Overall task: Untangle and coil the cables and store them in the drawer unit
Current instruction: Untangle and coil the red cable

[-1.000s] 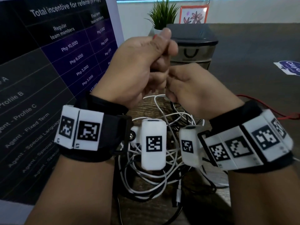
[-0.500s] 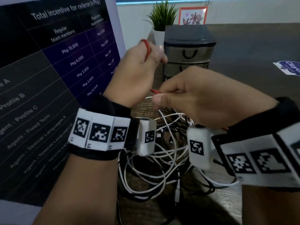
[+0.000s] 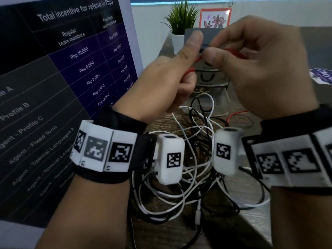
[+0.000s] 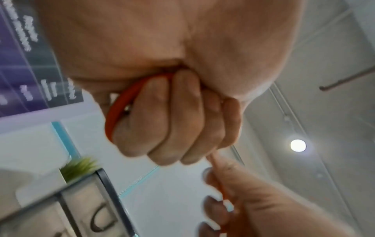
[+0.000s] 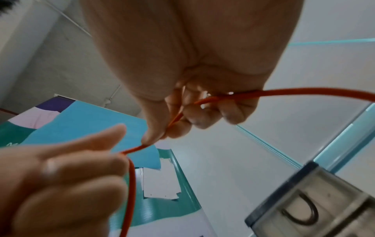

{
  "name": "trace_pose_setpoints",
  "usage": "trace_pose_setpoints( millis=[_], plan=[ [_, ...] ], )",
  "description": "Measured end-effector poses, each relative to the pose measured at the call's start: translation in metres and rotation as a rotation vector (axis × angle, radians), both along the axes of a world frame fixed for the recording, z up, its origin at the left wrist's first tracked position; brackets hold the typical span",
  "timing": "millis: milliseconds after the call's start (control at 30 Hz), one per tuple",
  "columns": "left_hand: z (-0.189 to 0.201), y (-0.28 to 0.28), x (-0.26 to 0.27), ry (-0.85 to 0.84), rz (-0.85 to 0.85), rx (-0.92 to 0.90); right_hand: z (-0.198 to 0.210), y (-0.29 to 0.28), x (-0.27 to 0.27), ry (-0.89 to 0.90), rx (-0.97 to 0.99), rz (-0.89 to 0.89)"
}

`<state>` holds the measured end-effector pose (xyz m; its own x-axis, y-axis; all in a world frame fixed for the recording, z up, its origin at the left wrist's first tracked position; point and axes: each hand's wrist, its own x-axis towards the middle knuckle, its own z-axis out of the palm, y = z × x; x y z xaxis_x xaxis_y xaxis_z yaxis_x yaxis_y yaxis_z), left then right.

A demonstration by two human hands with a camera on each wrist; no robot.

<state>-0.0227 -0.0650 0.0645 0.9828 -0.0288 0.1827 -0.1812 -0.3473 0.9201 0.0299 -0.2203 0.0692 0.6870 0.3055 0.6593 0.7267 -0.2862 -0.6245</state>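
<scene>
Right now your left hand (image 3: 167, 78) is raised in front of you, its fingers curled over a loop of the red cable (image 5: 284, 93); the left wrist view shows that loop wrapped round the curled fingers (image 4: 162, 121). Your right hand (image 3: 258, 69) is just beside it, thumb and forefinger pinching the same cable, and the short stretch between the two hands runs nearly level, left to right. From the right hand the cable carries on out to your right and drops to the counter (image 3: 260, 223), where a red length shows below your right wrist.

So the free run lies on the right hand's side, and that hand is the nearer one to feed it. The next turn of the coil, I'd judge, wants the right hand to slide along the cable and bring a fresh loop across to the left, which acts as the spool.

The tangle of white and black cables (image 3: 188, 159) lies on the counter below your wrists, untouched by either hand. Whether the red one is wholly free of it cannot be told here. The drawer unit (image 3: 210, 79) stands straight ahead beyond your hands, beside the potted plant (image 3: 181, 20), and the drawers in view look closed.
</scene>
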Motion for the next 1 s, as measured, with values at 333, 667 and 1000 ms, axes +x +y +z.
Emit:
trace_pose_setpoints(
  millis=[333, 667, 1000],
  plan=[
    [0.006, 0.009, 0.004, -0.312, -0.134, -0.656, -0.027, 0.042, -0.002, 0.265, -0.359, 0.132],
    [-0.006, 0.017, 0.014, -0.316, 0.306, 0.185, -0.005, 0.016, -0.013, 0.251, -0.584, 0.178],
    [0.002, 0.003, -0.003, 0.024, 0.146, 0.224, 0.018, -0.007, -0.019, 0.006, -0.253, 0.002]
  ],
)
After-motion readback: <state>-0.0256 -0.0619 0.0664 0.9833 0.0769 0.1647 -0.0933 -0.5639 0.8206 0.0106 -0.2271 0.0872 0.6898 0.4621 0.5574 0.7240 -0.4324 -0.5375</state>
